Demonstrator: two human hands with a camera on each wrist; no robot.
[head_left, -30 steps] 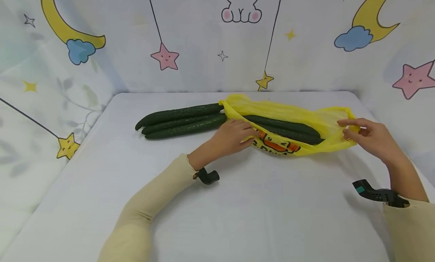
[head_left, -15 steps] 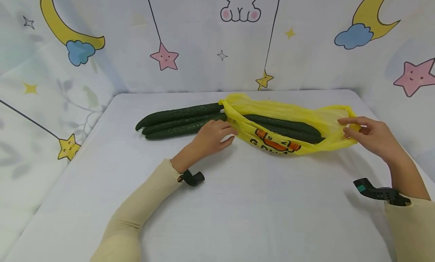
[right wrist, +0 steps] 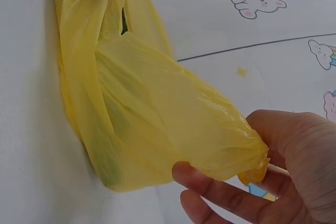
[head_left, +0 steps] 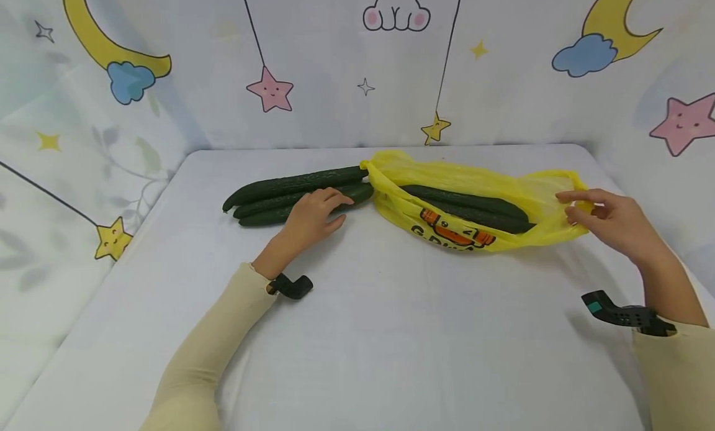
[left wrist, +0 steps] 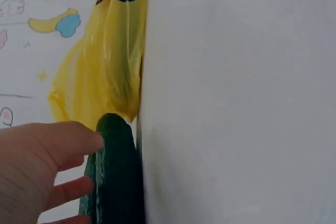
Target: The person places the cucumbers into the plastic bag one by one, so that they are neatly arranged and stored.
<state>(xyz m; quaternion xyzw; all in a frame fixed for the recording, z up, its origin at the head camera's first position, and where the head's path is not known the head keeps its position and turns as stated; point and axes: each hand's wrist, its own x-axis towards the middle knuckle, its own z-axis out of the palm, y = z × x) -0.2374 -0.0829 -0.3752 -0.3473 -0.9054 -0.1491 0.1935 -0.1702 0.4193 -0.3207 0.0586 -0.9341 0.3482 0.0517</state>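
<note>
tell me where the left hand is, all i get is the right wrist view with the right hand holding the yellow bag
Observer: The left hand is at three cucumbers lying outside the yellow bag, to its left.
Operator: which one is it at
Observer: It partly hides the one nearest the person; I can't tell whether its fingers touch it.
Operator: ok and anything inside the bag
Observer: Yes, in the head view two more cucumbers show through its opening.
</note>
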